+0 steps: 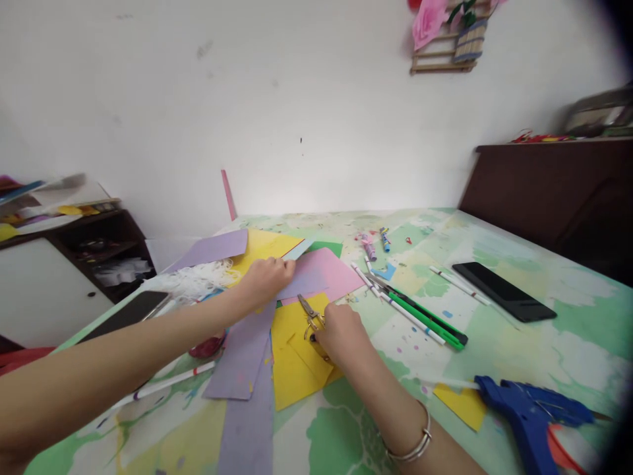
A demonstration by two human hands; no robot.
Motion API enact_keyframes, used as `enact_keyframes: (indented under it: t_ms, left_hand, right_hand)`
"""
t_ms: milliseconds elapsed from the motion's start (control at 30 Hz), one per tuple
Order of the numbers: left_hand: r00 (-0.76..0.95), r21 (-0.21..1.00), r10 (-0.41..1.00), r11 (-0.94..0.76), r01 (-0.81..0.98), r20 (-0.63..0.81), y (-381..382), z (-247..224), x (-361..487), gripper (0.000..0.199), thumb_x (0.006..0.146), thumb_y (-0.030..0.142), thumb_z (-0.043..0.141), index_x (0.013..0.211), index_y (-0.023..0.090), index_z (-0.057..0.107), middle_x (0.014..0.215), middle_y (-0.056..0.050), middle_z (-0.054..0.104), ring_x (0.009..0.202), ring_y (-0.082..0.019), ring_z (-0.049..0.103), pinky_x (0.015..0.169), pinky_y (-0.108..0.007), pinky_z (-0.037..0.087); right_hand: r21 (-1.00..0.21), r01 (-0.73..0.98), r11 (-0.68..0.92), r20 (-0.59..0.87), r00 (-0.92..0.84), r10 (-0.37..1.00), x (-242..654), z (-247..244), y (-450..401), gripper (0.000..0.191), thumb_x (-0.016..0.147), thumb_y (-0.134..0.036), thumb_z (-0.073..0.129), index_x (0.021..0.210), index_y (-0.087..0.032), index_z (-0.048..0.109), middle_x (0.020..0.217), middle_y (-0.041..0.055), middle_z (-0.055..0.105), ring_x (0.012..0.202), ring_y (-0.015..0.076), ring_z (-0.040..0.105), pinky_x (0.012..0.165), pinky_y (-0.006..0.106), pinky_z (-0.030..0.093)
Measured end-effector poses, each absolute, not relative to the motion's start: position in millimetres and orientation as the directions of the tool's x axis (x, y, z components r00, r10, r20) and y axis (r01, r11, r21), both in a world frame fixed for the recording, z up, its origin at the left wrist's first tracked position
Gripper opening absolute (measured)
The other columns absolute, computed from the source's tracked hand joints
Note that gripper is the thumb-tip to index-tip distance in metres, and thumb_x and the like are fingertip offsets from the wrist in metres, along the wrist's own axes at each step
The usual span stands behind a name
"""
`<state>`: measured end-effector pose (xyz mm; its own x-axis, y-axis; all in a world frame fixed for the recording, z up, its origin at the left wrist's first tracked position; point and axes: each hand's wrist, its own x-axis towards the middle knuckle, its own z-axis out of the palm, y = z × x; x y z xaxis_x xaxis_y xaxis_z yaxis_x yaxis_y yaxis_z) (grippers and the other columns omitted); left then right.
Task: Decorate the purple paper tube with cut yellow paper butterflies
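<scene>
My left hand (270,280) is closed on a light blue paper (301,249) above the pile of coloured sheets. Below it lie a pink sheet (333,274), a yellow sheet (267,245) and purple sheets (242,363). My right hand (342,333) has its fingers curled at the handles of small scissors (310,311), whose blades point away over yellow paper pieces (291,376). A bracelet circles the right wrist.
Right of my hands are a green cutter (425,318), white markers (413,320), a black phone (504,290) and a blue glue gun (529,409). White shredded strands (198,278) and a dark device (128,315) lie left. A wall stands behind the table.
</scene>
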<state>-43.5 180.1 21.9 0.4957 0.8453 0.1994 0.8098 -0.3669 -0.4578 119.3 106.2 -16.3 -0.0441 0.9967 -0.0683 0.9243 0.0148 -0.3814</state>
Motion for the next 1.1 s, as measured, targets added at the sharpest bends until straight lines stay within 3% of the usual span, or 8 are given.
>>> enact_keyframes:
  t_ms: [200,400,500,600,833,933,1000,1100]
  left_hand:
    - [0.460,-0.423,0.883,-0.384,0.821,0.092,128.2,12.3,-51.1,0.028,0.073,-0.003,0.046,0.087,0.016,0.061,0.063,-0.011,0.065,0.060,-0.026,0.064,0.043,-0.031,0.035]
    - [0.510,-0.357,0.855,-0.449,0.819,0.094,84.7,-4.3,-72.7,0.027,0.074,0.008,0.052,0.094,0.024,0.061,0.084,-0.010,0.071,0.074,-0.026,0.066,0.050,-0.034,0.044]
    - [0.637,-0.298,0.686,-0.563,0.771,0.351,67.6,-18.9,-83.0,0.030,0.083,0.015,0.046,0.109,0.023,0.058,0.100,-0.012,0.069,0.088,-0.024,0.064,0.065,-0.036,0.051]
    - [0.602,-0.273,0.614,-0.548,0.791,0.511,54.9,-28.9,-95.6,0.032,0.087,0.018,0.040,0.115,0.022,0.056,0.100,-0.014,0.066,0.090,-0.026,0.060,0.077,-0.042,0.049]
    - [0.488,-0.169,0.618,-0.501,0.849,0.617,23.9,-39.3,-114.1,0.021,0.086,0.015,0.048,0.077,0.020,0.066,0.063,-0.004,0.060,0.063,-0.019,0.057,0.061,-0.032,0.046]
    - [0.335,0.011,0.656,-0.463,0.886,0.676,16.8,-41.0,-106.5,0.020,0.084,0.017,0.053,0.073,0.019,0.068,0.056,-0.002,0.063,0.053,-0.017,0.057,0.052,-0.028,0.040]
    - [0.184,0.201,0.700,-0.430,0.880,0.691,16.6,-39.9,-99.3,0.016,0.081,0.014,0.056,0.074,0.018,0.069,0.061,-0.002,0.069,0.053,-0.016,0.061,0.052,-0.026,0.041]
    - [0.067,0.357,0.739,-0.400,0.844,0.670,18.6,-35.0,-90.7,0.014,0.077,0.010,0.058,0.073,0.016,0.070,0.061,0.000,0.071,0.049,-0.013,0.062,0.052,-0.024,0.043]
  right_hand:
    - [-0.381,0.925,-0.011,-0.062,-0.014,0.998,124.2,-13.4,106.6,0.017,0.070,-0.023,0.061,0.084,-0.015,0.064,0.087,0.0159,0.066,0.079,0.0288,0.065,0.054,0.030,0.041]
    - [-0.378,0.924,-0.052,-0.042,0.039,0.998,141.4,-12.2,113.7,0.018,0.065,-0.024,0.061,0.080,-0.017,0.065,0.088,0.0158,0.068,0.081,0.0307,0.065,0.053,0.030,0.040]
    - [-0.389,0.918,-0.078,-0.027,0.073,0.997,152.2,-10.7,118.8,0.021,0.066,-0.028,0.061,0.082,-0.016,0.066,0.090,0.0166,0.068,0.083,0.0313,0.064,0.056,0.031,0.040]
    - [-0.421,0.902,-0.094,-0.025,0.092,0.995,162.0,-7.8,123.8,0.020,0.068,-0.032,0.059,0.077,-0.015,0.066,0.083,0.0165,0.069,0.080,0.0298,0.064,0.057,0.030,0.040]
    - [-0.591,0.791,-0.157,-0.125,0.102,0.987,182.0,-7.9,137.5,0.021,0.068,-0.030,0.062,0.053,-0.017,0.058,0.047,0.0064,0.058,0.048,0.0174,0.056,0.045,0.025,0.037]
    - [-0.694,0.692,-0.199,-0.160,0.121,0.980,186.1,-5.9,136.3,0.021,0.067,-0.033,0.067,0.059,-0.015,0.061,0.043,0.0026,0.055,0.039,0.0124,0.049,0.040,0.023,0.035]
    - [-0.763,0.610,-0.215,-0.155,0.149,0.977,187.3,-2.3,131.2,0.023,0.067,-0.036,0.069,0.065,-0.014,0.064,0.042,0.0007,0.053,0.036,0.0107,0.046,0.037,0.023,0.034]
    - [-0.842,0.491,-0.224,-0.105,0.258,0.960,189.0,3.3,118.4,0.027,0.067,-0.037,0.069,0.071,-0.011,0.065,0.042,-0.0009,0.051,0.035,0.0094,0.043,0.035,0.022,0.034]
